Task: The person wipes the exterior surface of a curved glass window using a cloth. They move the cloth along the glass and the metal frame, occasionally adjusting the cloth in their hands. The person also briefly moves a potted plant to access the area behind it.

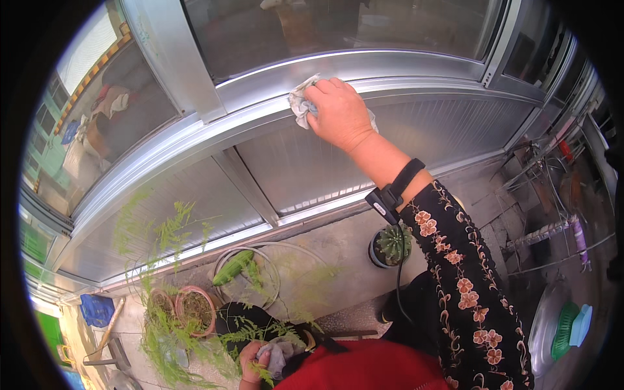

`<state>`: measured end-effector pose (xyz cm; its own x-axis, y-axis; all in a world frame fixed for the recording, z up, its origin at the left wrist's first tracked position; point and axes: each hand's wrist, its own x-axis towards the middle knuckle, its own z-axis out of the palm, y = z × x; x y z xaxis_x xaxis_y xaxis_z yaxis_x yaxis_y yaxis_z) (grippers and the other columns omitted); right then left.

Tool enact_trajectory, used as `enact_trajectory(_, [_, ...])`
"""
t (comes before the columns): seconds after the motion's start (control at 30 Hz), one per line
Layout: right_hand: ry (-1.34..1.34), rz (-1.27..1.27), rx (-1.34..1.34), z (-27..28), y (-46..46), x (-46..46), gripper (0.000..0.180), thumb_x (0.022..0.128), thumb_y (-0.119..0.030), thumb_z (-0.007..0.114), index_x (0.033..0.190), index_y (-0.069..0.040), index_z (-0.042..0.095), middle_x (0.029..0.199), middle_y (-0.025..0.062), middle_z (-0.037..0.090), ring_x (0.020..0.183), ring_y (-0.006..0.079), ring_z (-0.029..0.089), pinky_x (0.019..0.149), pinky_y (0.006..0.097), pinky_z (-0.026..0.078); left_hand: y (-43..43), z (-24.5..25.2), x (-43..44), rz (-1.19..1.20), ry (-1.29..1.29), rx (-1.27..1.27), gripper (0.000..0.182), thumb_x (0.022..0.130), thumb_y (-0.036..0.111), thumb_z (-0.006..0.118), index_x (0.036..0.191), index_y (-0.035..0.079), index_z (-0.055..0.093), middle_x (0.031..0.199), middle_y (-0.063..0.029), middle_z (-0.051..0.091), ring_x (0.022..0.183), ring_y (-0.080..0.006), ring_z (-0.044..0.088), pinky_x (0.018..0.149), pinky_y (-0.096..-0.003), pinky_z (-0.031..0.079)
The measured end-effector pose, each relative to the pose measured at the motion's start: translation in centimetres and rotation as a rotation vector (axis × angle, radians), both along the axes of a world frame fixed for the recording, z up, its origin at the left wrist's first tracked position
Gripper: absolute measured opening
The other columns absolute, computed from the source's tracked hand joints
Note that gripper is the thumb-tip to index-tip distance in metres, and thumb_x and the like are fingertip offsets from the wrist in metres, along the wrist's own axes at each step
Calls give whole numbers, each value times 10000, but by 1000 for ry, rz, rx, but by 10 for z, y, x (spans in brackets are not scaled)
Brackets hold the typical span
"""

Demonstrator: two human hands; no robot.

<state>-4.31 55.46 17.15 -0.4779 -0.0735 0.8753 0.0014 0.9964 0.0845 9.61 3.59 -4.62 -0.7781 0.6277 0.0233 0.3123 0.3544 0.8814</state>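
My right hand [341, 114] presses a crumpled, stained whitish cloth [298, 100] against the lower rail of an aluminium window frame [414, 68]. Its fingers are bent over the cloth, and part of the cloth sticks out beyond the palm. The dark glass pane [341, 29] rises above that rail; a ribbed metal panel [312, 165] lies below it. Low in the picture, near my lap, my left hand [251, 363] grips a second crumpled greyish cloth [280, 353]. Fern fronds partly cover this hand.
Potted feathery fern [165, 336] fronds spread at the lower left, beside a terracotta pot [195, 312]. A ridged green gourd [234, 267] lies within a coiled hose [278, 287]. A potted cactus [392, 243] stands below my right forearm. On the right are a metal rack [541, 234] and a green basket [565, 331].
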Motion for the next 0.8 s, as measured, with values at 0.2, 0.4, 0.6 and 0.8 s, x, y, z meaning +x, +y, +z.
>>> enact_trajectory(0.2, [6,-237,-56,-2,111,67,194,687,-106,699,862,-99,614,858,50,602,885,260,588,793,378,496,2,-11,-2,43,30,-3,396,874,392,632,875,-3,669,810,-108,655,727,-219,615,678,-333,485])
enact_trajectory(0.4, [7,-390,-150,-8,193,113,187,718,-119,704,886,-113,623,891,38,617,923,266,587,818,383,510,10,-8,-2,65,-33,9,360,870,347,648,867,-12,662,816,-104,657,733,-206,614,683,-328,485])
enact_trajectory(0.6, [-43,-547,-292,-2,212,122,213,727,-104,697,930,-111,633,968,64,633,990,288,587,859,394,510,9,-8,0,83,-40,50,349,862,340,655,884,-8,655,824,-95,659,743,-196,617,687,-322,487])
enact_trajectory(0.8, [-99,-224,-170,-8,116,84,331,691,-63,715,997,-105,598,1026,90,594,1037,320,560,861,420,513,2,-19,-7,83,-140,36,289,872,284,650,909,-3,645,819,-58,645,740,-153,588,691,-302,478])
